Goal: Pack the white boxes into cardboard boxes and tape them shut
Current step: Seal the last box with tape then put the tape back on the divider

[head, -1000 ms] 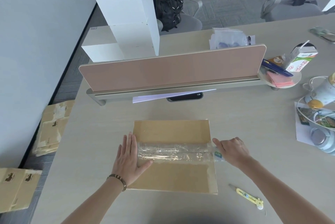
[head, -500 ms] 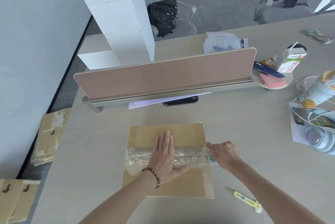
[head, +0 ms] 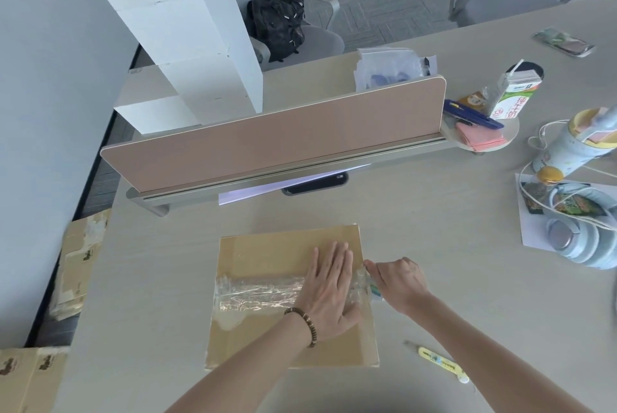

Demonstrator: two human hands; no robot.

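Note:
A closed cardboard box (head: 267, 252) lies on the desk in front of me. A wrinkled strip of clear tape (head: 260, 292) runs across its top seam. My left hand (head: 330, 289) lies flat with straight fingers on the right end of the tape, pressing it down. At the box's right edge my right hand (head: 397, 285) has its fingers curled around a tape roll, mostly hidden under the hand. A tall stack of white boxes (head: 187, 32) stands behind the desk divider at the far left.
A pink divider panel (head: 273, 142) crosses the desk behind the box. A yellow utility knife (head: 440, 364) lies at the near right. Headphones (head: 581, 239), a bottle and a milk carton (head: 512, 95) sit at the right. Flat cardboard boxes (head: 80, 262) lie on the floor left.
My left hand has slid along the tape from the box's left edge to its right end. My right hand has stayed at the right edge. The view has shifted slightly.

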